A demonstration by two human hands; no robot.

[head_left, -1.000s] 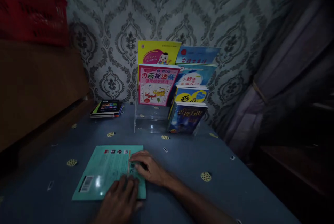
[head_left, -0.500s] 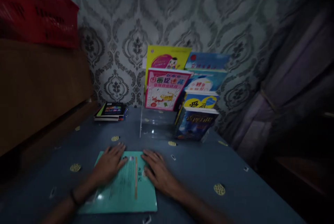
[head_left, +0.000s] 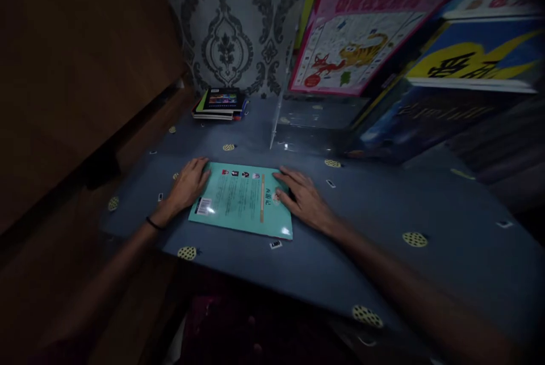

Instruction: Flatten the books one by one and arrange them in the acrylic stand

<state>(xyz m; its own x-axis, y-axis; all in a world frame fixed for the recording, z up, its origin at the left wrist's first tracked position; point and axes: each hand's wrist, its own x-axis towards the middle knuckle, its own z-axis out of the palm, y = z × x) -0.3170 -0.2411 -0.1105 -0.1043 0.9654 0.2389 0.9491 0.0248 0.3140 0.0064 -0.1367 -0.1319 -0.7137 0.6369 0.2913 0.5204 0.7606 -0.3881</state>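
A teal paperback book (head_left: pixel 238 200) lies flat on the table, its back cover up, with a barcode, several small portraits and lines of print. At its upper left edge rests my left hand (head_left: pixel 189 183), fingers stretched forward and thumb by the cover's edge; a dark band circles that wrist. My right hand (head_left: pixel 306 197) lies over the upper right side of the book, fingers spread and flat, thumb on the cover. Neither hand is wrapped round anything.
A clear stand (head_left: pixel 315 121) behind the book holds a pink picture book (head_left: pixel 353 41), a blue-and-yellow book (head_left: pixel 477 53) and a dark blue book (head_left: pixel 430 118). A small stack of books (head_left: pixel 221 104) sits at the back left. Brown furniture (head_left: pixel 85 41) borders the table's left.
The view has tilted down and come closer. My left hand has shifted from on top of the cover to its left edge, uncovering the portraits. My right hand stays on the right side.
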